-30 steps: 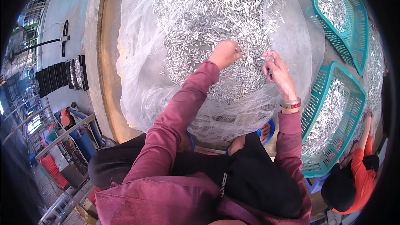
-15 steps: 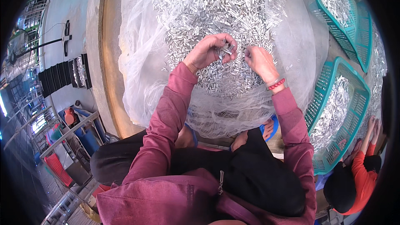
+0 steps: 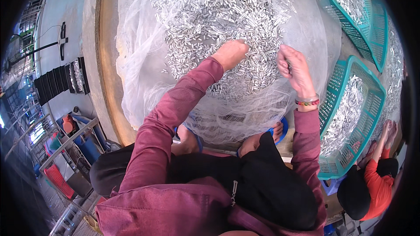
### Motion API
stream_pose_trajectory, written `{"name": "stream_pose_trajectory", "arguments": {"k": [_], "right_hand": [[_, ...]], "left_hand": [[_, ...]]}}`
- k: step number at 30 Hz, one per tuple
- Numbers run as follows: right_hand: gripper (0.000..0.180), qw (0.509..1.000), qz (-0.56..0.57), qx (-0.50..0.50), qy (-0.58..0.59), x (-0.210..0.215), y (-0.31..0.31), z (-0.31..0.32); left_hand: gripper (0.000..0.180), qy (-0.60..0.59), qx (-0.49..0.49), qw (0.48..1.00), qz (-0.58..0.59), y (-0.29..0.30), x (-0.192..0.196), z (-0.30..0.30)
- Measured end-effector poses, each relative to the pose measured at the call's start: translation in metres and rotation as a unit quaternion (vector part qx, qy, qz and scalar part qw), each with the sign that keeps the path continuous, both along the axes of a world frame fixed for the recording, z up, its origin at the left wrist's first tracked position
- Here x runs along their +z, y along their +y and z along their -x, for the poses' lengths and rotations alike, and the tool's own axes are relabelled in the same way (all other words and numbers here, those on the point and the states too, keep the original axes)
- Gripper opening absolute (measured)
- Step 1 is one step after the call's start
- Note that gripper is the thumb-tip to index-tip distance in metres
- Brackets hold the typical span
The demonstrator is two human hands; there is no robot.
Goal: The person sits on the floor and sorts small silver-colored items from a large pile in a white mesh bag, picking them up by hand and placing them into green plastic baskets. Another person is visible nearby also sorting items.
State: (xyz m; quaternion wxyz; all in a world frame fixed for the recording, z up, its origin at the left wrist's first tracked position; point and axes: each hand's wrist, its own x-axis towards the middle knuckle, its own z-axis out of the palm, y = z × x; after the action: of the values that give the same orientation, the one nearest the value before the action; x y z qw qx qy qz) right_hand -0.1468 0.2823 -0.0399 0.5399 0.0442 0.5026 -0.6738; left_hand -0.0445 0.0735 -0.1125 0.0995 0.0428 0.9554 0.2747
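Observation:
A wide heap of small silvery metal pieces (image 3: 205,13), short and rod-like, lies on a sheer white net (image 3: 144,61) in front of me. My left hand (image 3: 232,54) is closed, back upward, over the middle of the heap. Its fingertips and whatever they hold are hidden. My right hand (image 3: 294,66), with a beaded bracelet (image 3: 307,102) at the wrist, is raised at the heap's right edge. Its fingers are curled in, and I cannot make out anything between them.
Two green plastic baskets (image 3: 375,88) with thin silvery pieces stand to the right. Beyond them, a person in an orange top (image 3: 377,188) has both hands by another silvery pile (image 3: 396,61). A wooden edge (image 3: 103,61) runs along the left. My feet in blue sandals (image 3: 284,129) are below the net.
My left hand has turned over from showing several metal pieces in its fingers to back upward, shifting slightly right. My right hand has moved right, away from it. The view has shifted slightly.

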Motion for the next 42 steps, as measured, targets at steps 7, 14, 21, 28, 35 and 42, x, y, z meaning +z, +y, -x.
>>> {"name": "stream_pose_trajectory", "arguments": {"k": [7,14,21,28,35,42], "right_hand": [[0.011,0.646,-0.182,0.227,0.706,-0.052,-0.034,-0.031],[0.008,0.77,-0.238,0.225,0.548,-0.036,-0.04,-0.023],[0.015,0.985,0.167,-0.029,-0.034,0.006,0.008,-0.004],[0.025,0.97,0.239,-0.03,-0.035,0.029,0.018,0.002],[0.028,0.813,-0.13,0.124,0.554,-0.026,-0.012,0.003],[0.014,0.7,-0.279,0.222,0.619,-0.041,-0.027,-0.018]], "left_hand": [[0.013,-0.112,0.147,0.963,-0.195,-0.03,0.042,-0.004],[0.022,-0.124,0.233,0.61,-0.747,-0.043,0.087,-0.011],[0.02,-0.112,0.108,0.914,-0.375,-0.018,0.052,0.016],[0.028,-0.141,0.069,0.985,0.072,0.042,0.019,0.009],[0.014,-0.146,0.153,0.943,-0.256,-0.02,0.046,0.006],[0.013,-0.214,0.232,0.694,-0.647,-0.038,0.079,0.001]]}}
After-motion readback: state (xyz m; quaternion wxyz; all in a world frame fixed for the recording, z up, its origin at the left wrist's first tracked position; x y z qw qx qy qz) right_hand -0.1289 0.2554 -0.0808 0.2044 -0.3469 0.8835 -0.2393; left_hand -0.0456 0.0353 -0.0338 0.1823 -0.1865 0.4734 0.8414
